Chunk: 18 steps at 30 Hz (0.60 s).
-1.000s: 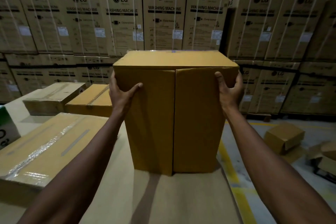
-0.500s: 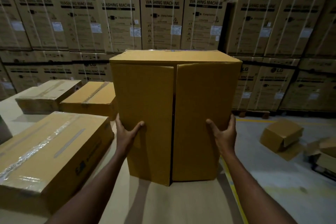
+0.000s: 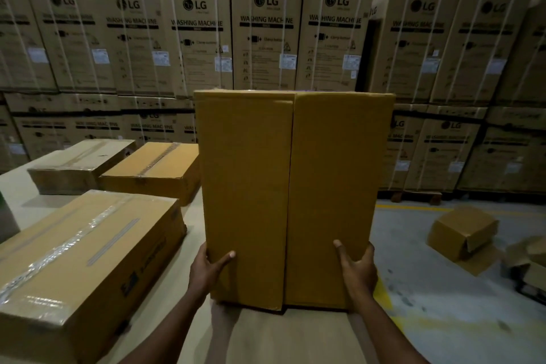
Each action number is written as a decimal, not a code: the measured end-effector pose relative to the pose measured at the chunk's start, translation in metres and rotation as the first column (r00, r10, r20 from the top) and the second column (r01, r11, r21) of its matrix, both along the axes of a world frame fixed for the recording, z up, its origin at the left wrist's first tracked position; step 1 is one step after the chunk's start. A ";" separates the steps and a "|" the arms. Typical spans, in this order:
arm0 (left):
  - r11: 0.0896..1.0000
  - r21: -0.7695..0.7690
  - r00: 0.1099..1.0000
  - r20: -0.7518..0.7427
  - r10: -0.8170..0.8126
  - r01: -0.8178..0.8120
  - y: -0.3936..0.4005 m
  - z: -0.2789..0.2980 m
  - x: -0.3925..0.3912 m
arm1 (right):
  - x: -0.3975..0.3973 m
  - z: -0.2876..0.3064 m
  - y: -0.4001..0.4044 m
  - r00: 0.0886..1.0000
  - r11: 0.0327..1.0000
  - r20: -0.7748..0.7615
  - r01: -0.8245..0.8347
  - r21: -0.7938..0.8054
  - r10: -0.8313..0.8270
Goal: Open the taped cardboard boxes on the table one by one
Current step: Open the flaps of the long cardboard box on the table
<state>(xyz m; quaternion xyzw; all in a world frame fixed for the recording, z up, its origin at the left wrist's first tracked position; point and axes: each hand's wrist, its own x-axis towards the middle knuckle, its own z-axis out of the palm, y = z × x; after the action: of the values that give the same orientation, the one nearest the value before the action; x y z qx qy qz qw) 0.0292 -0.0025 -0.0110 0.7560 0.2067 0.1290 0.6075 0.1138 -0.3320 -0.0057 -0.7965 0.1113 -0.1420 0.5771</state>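
A tall brown cardboard box point(image 3: 292, 186) stands on end at the table's right edge, its two flaps facing me with a slit between them. My left hand point(image 3: 208, 270) grips its lower left side and my right hand point(image 3: 357, 270) grips its lower right side. A long box sealed with clear tape point(image 3: 85, 257) lies at the near left. Behind it sit two more taped boxes, one at the far left point(image 3: 82, 162) and one in the middle point(image 3: 153, 170).
The table point(image 3: 289, 337) ends just right of the held box; a grey floor with yellow lines lies beyond. Opened boxes point(image 3: 464, 230) lie on the floor at right. Stacked washing machine cartons point(image 3: 266, 32) wall the back.
Both hands slid down the box's sides from near the top to near the bottom. The box's top face has dropped out of view, and the view moved back and tilted up.
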 end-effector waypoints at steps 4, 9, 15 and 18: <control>0.996 0.032 0.995 0.068 0.076 -0.079 -0.005 0.021 -0.004 | 0.010 0.021 -0.001 1.000 1.000 0.018 0.010 -0.020 -0.010; 0.988 0.144 0.994 0.104 0.034 -0.049 0.008 0.051 -0.003 | 0.025 0.045 -0.011 0.993 0.993 0.067 -0.095 -0.071 0.099; 0.977 0.215 1.000 0.002 -0.003 0.002 0.030 0.071 0.004 | 0.041 0.076 -0.027 0.965 0.946 -0.092 -0.259 -0.197 0.246; 0.970 0.227 0.990 -0.132 -0.055 0.084 0.035 0.073 0.007 | 0.045 0.070 -0.034 0.950 0.932 -0.207 -0.280 -0.231 0.234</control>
<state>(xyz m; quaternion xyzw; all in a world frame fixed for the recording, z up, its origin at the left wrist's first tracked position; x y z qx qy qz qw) 0.0361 0.0330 0.0618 0.8353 0.2012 0.0833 0.5049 0.1588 -0.3665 0.0648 -0.8818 0.0371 -0.0072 0.4702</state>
